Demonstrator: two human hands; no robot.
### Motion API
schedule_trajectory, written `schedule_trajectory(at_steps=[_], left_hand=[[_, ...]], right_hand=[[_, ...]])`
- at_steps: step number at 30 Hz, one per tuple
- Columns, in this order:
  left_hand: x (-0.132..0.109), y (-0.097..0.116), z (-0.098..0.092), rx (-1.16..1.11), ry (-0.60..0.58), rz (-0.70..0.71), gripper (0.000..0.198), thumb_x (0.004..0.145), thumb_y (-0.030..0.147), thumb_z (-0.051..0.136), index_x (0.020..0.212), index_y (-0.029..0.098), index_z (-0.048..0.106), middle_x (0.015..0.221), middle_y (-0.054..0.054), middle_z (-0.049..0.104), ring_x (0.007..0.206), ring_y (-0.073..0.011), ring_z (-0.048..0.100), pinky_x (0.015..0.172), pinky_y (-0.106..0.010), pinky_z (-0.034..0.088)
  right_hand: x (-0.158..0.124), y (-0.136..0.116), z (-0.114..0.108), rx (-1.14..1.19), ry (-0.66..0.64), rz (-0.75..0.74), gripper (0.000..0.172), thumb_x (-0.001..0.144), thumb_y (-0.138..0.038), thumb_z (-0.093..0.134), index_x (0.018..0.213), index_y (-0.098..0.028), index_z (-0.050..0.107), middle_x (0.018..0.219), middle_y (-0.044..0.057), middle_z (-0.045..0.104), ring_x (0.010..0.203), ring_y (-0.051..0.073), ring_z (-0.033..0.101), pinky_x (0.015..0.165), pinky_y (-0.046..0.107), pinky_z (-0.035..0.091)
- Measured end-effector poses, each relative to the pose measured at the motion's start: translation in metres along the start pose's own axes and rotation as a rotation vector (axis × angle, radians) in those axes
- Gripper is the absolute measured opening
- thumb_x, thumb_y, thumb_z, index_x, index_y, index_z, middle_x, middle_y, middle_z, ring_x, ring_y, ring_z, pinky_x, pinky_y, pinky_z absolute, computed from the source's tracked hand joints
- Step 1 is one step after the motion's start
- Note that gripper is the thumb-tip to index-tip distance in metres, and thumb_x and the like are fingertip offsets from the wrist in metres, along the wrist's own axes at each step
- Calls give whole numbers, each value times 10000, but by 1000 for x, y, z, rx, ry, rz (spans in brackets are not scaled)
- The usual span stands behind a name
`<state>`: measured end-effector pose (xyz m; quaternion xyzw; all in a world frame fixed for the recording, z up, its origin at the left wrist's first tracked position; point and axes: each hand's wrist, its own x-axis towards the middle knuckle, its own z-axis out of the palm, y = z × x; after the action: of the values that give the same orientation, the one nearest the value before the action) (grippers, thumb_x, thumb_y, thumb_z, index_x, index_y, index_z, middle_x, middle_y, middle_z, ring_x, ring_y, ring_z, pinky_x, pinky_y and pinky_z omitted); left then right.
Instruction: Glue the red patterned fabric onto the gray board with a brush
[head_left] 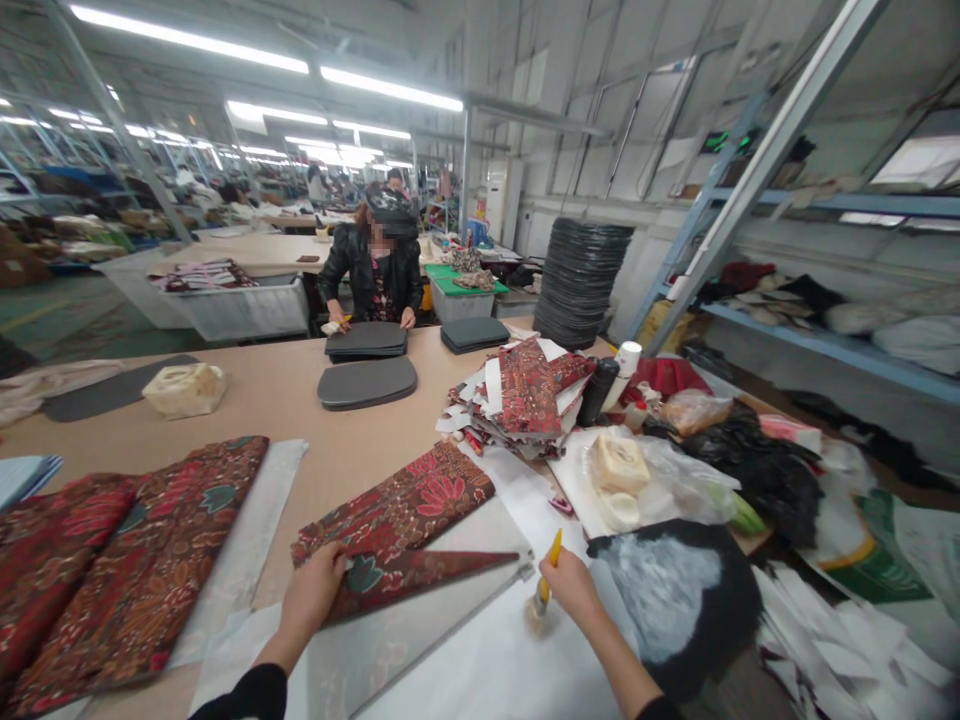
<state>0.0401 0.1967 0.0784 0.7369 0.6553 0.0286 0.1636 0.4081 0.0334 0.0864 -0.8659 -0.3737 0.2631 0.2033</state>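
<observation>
My right hand is closed round a paintbrush with a yellow handle, bristles pointing down over white paper. Fingers of my left hand are closed on the near left edge of a red-brown patterned fabric piece, which is folded back there. Beneath that fabric lies a pale grey sheet. Right of the brush is a black sheet smeared with something white. More folded patterned fabric lies to the left of my left hand.
Across the table, a person handles dark grey padded pieces. Patterned scraps are heaped near a tall black stack. A cut-open white container, bottles and white strips crowd my right.
</observation>
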Motion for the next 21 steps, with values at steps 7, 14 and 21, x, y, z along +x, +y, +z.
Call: schedule_trajectory(at_steps=[7, 14, 21], left_hand=[[24, -55, 11, -75, 7, -241, 393, 825, 291, 251, 1018, 155, 566, 1012, -131, 664, 930, -233, 625, 757, -317, 460], [13, -42, 9, -66, 79, -173, 397, 845, 325, 255, 1031, 143, 555, 983, -121, 668, 882, -224, 623, 764, -323, 451], [-19, -3, 13, 151, 376, 21, 396, 864, 266, 259, 1139, 166, 525, 1200, -111, 589, 1112, -216, 513, 988, -390, 330]], right_hand=[[-26, -19, 36, 912, -274, 124, 184, 642, -356, 510, 702, -182, 505, 314, -137, 261, 306, 64, 266, 381, 219, 354], [-44, -62, 57, 978, -581, 102, 400, 619, -299, 487, 983, -137, 519, 307, -157, 264, 279, 69, 280, 364, 201, 356], [-35, -93, 99, 1046, -541, 313, 319, 685, -246, 451, 998, -189, 462, 325, -145, 282, 288, 107, 347, 365, 214, 354]])
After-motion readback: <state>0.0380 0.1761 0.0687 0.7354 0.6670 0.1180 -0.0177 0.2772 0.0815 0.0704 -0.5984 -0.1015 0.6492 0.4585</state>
